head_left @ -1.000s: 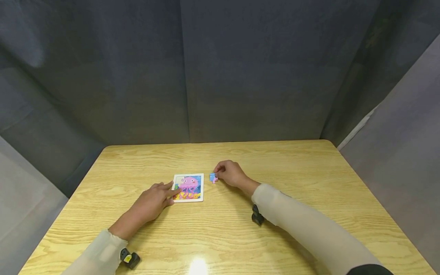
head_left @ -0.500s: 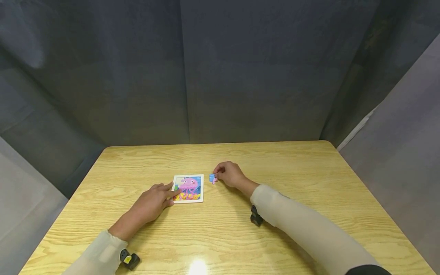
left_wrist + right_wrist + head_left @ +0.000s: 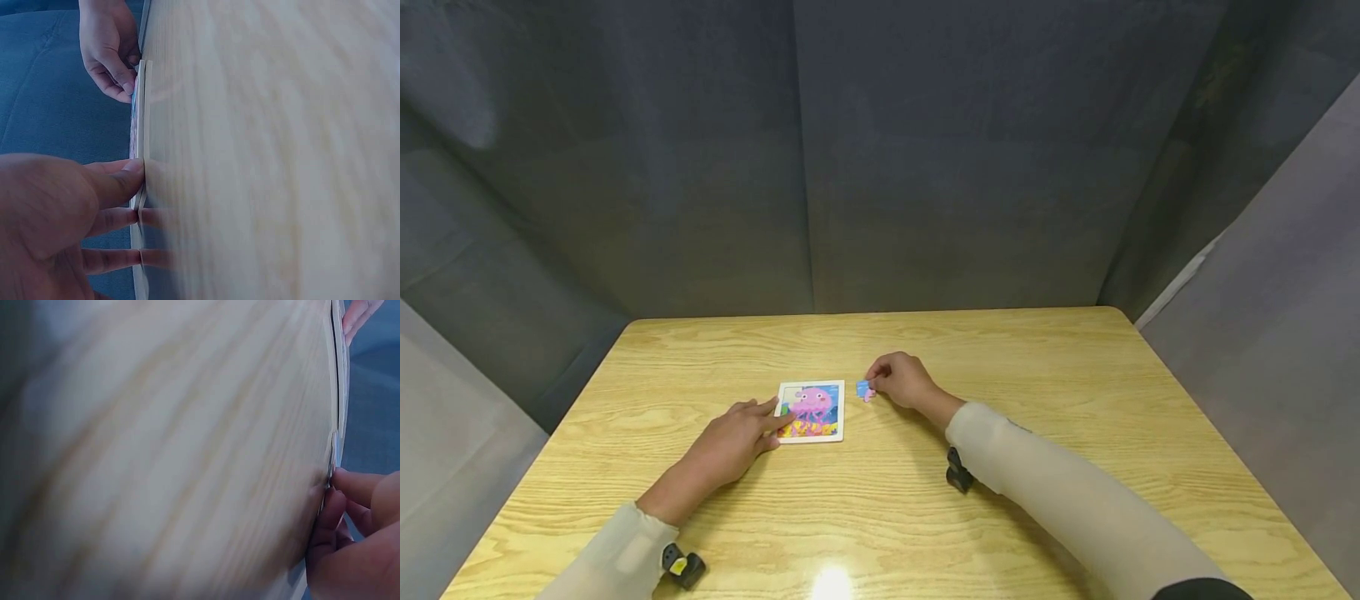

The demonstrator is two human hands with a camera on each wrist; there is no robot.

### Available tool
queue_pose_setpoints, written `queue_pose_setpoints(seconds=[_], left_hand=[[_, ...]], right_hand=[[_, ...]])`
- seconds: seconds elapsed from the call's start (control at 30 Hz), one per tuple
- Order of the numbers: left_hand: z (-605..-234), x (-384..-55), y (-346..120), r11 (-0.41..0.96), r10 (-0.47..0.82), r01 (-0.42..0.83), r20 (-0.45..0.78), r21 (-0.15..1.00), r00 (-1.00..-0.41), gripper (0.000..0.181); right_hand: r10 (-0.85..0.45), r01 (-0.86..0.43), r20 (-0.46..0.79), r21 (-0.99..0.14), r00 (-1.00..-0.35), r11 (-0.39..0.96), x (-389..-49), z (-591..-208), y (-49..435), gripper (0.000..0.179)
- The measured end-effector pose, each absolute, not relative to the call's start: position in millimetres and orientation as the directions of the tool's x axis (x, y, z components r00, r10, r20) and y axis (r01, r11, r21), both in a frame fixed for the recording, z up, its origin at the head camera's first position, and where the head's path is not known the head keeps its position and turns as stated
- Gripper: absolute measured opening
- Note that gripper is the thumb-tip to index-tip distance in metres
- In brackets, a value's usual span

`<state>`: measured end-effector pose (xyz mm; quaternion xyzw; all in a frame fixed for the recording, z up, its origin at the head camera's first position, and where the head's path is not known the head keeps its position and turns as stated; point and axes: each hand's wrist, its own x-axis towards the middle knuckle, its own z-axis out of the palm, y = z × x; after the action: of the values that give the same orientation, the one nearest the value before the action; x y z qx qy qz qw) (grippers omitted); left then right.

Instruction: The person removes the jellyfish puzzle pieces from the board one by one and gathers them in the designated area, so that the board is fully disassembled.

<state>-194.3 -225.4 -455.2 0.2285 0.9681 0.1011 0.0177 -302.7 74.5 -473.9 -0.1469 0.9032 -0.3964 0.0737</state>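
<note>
In the head view a square jigsaw puzzle (image 3: 840, 412) with a white border lies flat on the table. It shows a pink jellyfish over yellow coral, and a pale bare patch fills its upper left corner. My left hand (image 3: 733, 440) rests against the puzzle's left side, fingers spread and fairly straight, one finger lying over the picture. To the right of the puzzle, my right hand (image 3: 906, 383) pinches a small blue and pink puzzle piece (image 3: 862, 389) at table level. The fingertips cover part of the piece. Both wrist views show the board only edge-on.
The wood-grain table (image 3: 1000, 358) stretches out on both sides of the hands. Behind it hangs a dark grey curtain (image 3: 925, 167), and a lighter cloth (image 3: 1285, 333) drapes the right side. Small black devices sit at both wrists.
Under the right fingertips the puzzle piece has turned or shifted very slightly. The left hand and the puzzle stay where they were.
</note>
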Motion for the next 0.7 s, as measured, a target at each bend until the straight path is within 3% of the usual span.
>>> queue_pose_setpoints(seconds=[0.7], left_hand=[[-456.5,-195.2,-226.6,0.871,0.455,0.449,0.015,0.2,-0.89,0.047]], right_hand=[[-0.281,-0.181,-0.012,-0.739,-0.96,0.649,-303.3,-471.0,74.6,0.005]])
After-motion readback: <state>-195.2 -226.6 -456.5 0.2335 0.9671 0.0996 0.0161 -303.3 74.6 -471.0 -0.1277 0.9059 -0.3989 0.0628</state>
